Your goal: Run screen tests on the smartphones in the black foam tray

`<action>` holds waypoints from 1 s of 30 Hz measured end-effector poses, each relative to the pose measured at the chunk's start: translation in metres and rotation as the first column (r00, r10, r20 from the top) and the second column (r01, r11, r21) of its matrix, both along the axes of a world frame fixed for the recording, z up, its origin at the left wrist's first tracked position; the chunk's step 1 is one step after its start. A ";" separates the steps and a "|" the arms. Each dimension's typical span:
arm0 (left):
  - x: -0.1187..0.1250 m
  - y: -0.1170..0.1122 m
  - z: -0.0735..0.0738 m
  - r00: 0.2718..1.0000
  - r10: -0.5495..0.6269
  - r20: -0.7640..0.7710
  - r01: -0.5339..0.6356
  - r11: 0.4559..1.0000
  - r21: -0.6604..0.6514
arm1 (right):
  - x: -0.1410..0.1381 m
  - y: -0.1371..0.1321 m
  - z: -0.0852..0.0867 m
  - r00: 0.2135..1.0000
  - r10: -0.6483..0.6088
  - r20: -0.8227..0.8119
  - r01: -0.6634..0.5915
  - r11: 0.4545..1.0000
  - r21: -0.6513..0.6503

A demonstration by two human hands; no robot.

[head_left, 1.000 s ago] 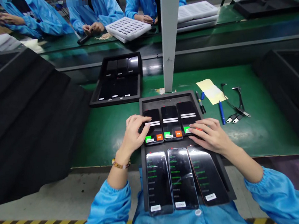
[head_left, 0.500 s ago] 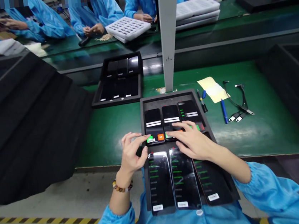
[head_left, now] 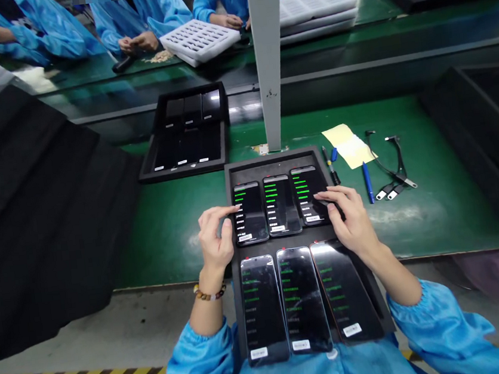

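Note:
A black foam tray [head_left: 256,250] rests partly on the table's front edge and holds two rows of smartphones. My left hand [head_left: 216,239] is open, its index fingertip at the left edge of the back-left phone [head_left: 253,222]. Beside that phone lies the back-middle phone [head_left: 284,207]. My right hand [head_left: 350,217] is open too, with fingertips over the back-right phone [head_left: 307,195]. All three screens list green and white text. In the front row, the left [head_left: 264,311], middle [head_left: 305,300] and right [head_left: 345,290] phones show dimmer lists and white stickers.
Another phone tray [head_left: 184,134] lies behind to the left. A grey post [head_left: 269,88] rises behind my tray. Yellow paper [head_left: 348,144], a blue pen [head_left: 368,182] and short cables [head_left: 399,176] lie right. Black foam stacks [head_left: 32,223] flank the left side. Co-workers sit across the bench.
The back-row screens went from green and orange buttons to text lists. My right hand moved right, from the back-middle phone to the back-right one. My left hand shifted slightly upward.

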State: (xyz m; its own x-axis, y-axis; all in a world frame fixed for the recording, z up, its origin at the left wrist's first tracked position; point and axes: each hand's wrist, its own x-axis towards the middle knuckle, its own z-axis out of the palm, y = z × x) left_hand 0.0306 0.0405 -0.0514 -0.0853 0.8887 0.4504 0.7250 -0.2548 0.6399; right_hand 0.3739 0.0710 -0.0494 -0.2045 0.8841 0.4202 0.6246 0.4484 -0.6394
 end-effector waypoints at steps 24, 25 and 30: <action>-0.006 -0.006 0.003 0.994 -0.019 -0.112 0.020 1.000 0.002 | -0.031 0.018 0.029 0.953 0.183 0.241 -0.172 0.983 -0.066; -0.006 -0.005 0.004 0.993 -0.016 -0.115 0.015 1.000 -0.006 | -0.027 0.020 0.029 0.962 0.145 0.231 -0.135 0.989 -0.059; -0.005 0.002 0.007 0.990 0.013 -0.143 -0.025 0.996 -0.087 | -0.009 0.033 0.027 0.974 0.017 0.225 0.003 0.996 -0.091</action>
State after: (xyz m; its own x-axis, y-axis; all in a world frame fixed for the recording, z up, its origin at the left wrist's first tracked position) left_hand 0.0256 0.0425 -0.0441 -0.0434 0.9243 0.3792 0.8143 -0.1872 0.5495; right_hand 0.3652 0.1039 -0.0227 -0.2911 0.9144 0.2813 0.7542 0.4002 -0.5206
